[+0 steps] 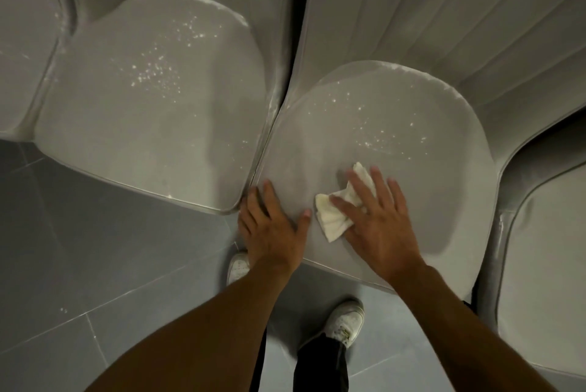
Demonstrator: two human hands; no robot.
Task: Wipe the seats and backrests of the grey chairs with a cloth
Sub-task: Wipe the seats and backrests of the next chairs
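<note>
Cloth (333, 220), white and crumpled, lies on the seat (428, 169) of a grey chair, towards its front edge and a little left of its middle. The right hand (380, 223) presses it flat against the seat, fingers straight and spread over the folds rather than curled round them; part of the cloth sticks out past the fingertips and part beside the thumb. The left hand (269, 230) rests palm down on the front left corner of the same seat, fingers straight, thumb pointing towards the cloth and just short of it; it holds nothing.

White specks dot the rear half of this seat; whether they are droplets or dust cannot be told from here. Behind the seat rises a ribbed backrest (444, 11). Just to the left, touching along the side edge, is a second grey seat (142, 125), speckled the same way. Parts of further chairs show at the far left (19, 43) and far right (545, 265). Below lie grey floor tiles (79, 265), two white shoes (347, 318) and a dark trouser leg (320, 366).
</note>
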